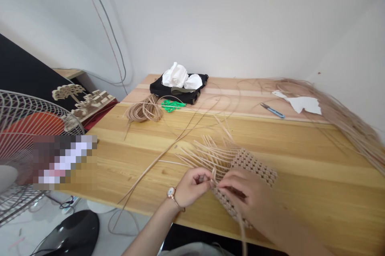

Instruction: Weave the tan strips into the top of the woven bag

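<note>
Pinching with both thumbs and fingers, I have my left hand and my right hand close together at the near-left edge of a woven piece, which lies on the front part of the wooden table. My left fingertips are closed on a pale strand at that edge; my right fingertips meet just beside them, though I can't tell exactly which strand they grip. The back of my right hand covers part of the weave, and another length hangs down below it. Loose ends fan out from the weave's left side, beyond my left hand. I have a watch on my left wrist

Farther left, long strands cross the tabletop at a slant and droop over its front edge. Toward the back sit a coil, a green tangle and a black bag with crumpled white paper on top. Blue-handled snips lie back right, near a torn white sheet, and a long bundle runs down the right side
</note>
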Demonstrator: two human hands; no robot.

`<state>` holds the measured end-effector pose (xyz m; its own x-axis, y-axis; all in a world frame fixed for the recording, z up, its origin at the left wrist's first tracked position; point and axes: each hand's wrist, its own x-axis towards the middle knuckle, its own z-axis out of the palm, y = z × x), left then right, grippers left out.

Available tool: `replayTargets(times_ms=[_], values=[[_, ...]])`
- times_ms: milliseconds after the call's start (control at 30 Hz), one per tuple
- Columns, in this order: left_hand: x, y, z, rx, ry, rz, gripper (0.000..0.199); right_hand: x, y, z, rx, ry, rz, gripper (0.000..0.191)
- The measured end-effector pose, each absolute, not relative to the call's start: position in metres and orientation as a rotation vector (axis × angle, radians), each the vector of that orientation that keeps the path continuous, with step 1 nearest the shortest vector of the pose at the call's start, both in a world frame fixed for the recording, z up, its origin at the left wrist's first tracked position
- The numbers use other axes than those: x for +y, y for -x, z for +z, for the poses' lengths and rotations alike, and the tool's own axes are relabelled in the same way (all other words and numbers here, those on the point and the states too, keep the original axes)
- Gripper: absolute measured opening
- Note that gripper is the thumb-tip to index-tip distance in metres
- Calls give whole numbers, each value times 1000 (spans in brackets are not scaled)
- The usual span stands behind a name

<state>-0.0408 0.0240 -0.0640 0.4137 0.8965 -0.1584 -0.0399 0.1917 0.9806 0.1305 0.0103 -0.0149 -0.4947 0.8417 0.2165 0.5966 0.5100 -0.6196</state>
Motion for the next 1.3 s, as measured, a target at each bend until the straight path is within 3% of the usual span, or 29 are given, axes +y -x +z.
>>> replayTargets(times_ms=[300, 567, 1067, 1300], values=[[24, 42, -61, 887, -1281, 793, 19, 28, -135, -8, -2232, 1361, 698, 9], [24, 41, -59, 899, -1300, 810, 17, 28, -135, -1, -2030, 1513, 951, 12], [18, 27, -68, 1077, -1220, 831, 23, 30, -133, -21, -1975, 1547, 711, 10], [19, 26, -72, 1033, -1195, 833, 25, 12, -144, -16, -2396, 1434, 535, 6]])
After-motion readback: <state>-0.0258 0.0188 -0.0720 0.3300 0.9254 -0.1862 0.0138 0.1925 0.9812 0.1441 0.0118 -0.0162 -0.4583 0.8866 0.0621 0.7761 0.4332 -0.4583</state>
